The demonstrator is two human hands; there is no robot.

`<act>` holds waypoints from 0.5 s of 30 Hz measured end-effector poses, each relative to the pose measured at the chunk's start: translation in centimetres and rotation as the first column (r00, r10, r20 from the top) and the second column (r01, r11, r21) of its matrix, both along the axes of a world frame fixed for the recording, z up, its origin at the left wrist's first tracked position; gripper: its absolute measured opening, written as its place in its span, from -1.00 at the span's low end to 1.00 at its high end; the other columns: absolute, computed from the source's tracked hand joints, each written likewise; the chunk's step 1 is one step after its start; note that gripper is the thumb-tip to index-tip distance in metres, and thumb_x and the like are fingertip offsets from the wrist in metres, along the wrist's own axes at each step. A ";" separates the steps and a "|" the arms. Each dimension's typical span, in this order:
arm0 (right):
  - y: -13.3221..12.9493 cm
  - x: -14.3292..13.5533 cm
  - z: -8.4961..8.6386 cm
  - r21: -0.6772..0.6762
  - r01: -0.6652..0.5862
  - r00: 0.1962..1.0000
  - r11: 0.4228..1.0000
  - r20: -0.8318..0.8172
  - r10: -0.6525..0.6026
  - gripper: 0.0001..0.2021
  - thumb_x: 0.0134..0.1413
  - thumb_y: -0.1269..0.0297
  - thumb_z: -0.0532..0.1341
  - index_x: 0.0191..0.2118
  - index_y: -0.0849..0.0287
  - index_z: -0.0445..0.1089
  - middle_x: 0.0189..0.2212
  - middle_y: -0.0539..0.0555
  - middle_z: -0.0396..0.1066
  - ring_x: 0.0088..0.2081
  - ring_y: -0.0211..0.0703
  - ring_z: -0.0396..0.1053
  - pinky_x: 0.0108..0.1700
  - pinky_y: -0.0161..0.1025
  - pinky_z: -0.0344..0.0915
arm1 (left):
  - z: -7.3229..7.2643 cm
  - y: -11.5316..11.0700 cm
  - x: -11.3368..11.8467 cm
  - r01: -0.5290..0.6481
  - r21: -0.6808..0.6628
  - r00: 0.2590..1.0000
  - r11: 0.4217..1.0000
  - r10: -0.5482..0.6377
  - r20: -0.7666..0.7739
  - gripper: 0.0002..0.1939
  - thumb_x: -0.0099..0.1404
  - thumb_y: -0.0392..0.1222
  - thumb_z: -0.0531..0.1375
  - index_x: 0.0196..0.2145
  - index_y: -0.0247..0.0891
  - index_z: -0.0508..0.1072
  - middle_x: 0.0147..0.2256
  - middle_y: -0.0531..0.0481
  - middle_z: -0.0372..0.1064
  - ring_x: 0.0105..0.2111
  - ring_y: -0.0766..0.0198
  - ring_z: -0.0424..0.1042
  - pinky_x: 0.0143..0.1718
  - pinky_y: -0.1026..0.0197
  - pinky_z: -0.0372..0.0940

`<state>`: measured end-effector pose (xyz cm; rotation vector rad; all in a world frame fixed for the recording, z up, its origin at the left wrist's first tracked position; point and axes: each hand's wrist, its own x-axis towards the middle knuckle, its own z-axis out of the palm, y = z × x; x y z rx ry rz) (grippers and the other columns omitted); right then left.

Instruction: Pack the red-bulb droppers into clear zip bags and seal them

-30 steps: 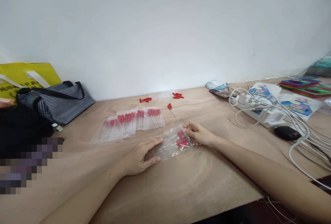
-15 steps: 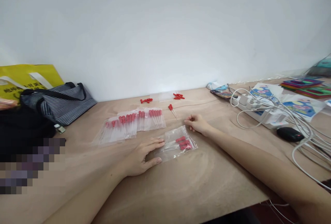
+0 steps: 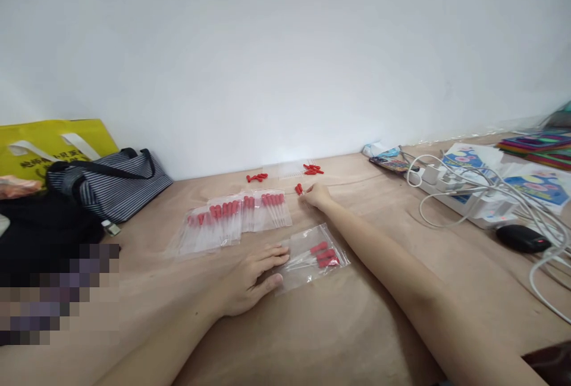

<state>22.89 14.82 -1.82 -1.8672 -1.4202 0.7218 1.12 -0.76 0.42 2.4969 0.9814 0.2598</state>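
My left hand point(image 3: 254, 276) lies with fingers apart on the left edge of a clear zip bag point(image 3: 297, 279), which holds three red-capped droppers point(image 3: 325, 254). Farther back, my right hand point(image 3: 316, 195) has its fingertips at a pair of red-capped droppers point(image 3: 298, 188); whether they grip the stems is hidden. Overlapping bags of red-capped droppers point(image 3: 223, 219) lie left of centre. Loose red caps point(image 3: 256, 178) and more red caps point(image 3: 313, 169) rest near the wall, by a clear bag of thin stems point(image 3: 292, 170).
At the left stand a striped bag point(image 3: 120, 181), a yellow bag point(image 3: 57, 142) and a black cloth point(image 3: 44, 231). To the right are a power strip point(image 3: 482, 207) with tangled white cables, a black mouse point(image 3: 523, 238), printed sheets point(image 3: 542, 187) and stacked coloured boards point(image 3: 535, 147).
My right hand has moved from beside the zip bag back and left to the pair of droppers. My left hand stays on the bag. The view has shifted slightly.
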 end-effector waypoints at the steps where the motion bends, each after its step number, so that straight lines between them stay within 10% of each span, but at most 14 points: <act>1: 0.1 -0.1 0.1 -0.017 -0.004 1.000 1.000 0.004 0.004 -0.86 -0.44 0.37 0.29 -0.65 0.21 0.29 -0.67 0.05 0.33 -0.50 -0.15 0.34 -0.56 -0.36 0.13 | 0.0 0.0 0.0 0.002 0.000 1.000 1.000 -0.002 0.001 -0.63 0.29 -0.06 -0.05 0.04 -0.13 0.20 0.10 0.02 0.08 0.12 0.20 0.02 0.12 0.02 -0.01; 15: -2.7 3.8 -0.9 -0.042 -0.061 0.982 0.997 -0.181 0.052 -0.85 -0.37 0.37 0.30 -0.66 0.20 0.27 -0.88 -0.11 0.10 -0.80 -0.39 0.04 -0.76 -0.41 -0.12 | 0.0 0.0 0.1 0.003 0.003 1.000 1.000 -0.003 0.005 -0.62 0.27 -0.06 -0.02 0.04 -0.11 0.19 0.10 0.01 0.08 0.12 0.19 0.03 0.12 0.00 0.00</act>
